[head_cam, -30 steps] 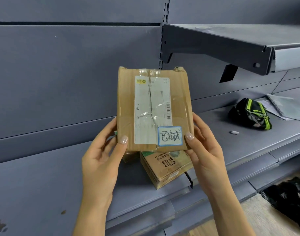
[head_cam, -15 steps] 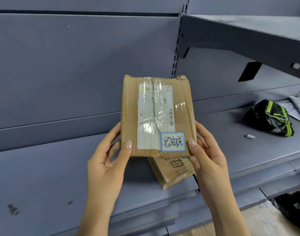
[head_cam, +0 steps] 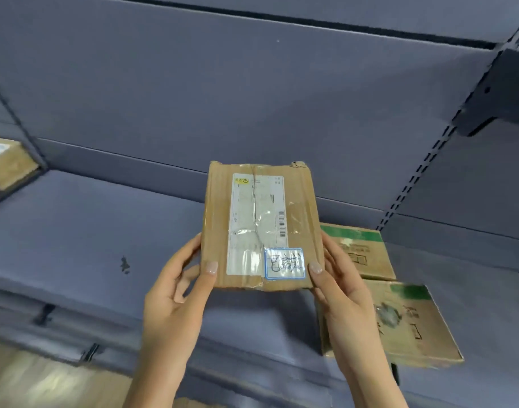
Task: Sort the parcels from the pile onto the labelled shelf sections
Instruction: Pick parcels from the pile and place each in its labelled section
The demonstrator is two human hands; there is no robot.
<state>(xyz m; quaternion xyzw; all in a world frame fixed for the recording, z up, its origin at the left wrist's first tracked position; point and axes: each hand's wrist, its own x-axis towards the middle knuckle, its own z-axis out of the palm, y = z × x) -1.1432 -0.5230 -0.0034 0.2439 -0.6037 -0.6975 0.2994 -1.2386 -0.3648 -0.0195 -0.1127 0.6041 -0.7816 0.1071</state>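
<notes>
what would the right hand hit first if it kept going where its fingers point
Probably the green-printed carton on the shelf just beyond the right hand; if it clears that, the back panel. Depth unclear.

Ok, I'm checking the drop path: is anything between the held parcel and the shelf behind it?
Nothing visible. The parcel, held by the left hand and right hand, hangs over the shelf; two cardboard boxes lie to its right, beside the right hand.

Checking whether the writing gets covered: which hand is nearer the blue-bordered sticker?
Right. The right hand has its thumb just right of the sticker; the left hand grips the parcel's opposite edge, beyond the white label.
</notes>
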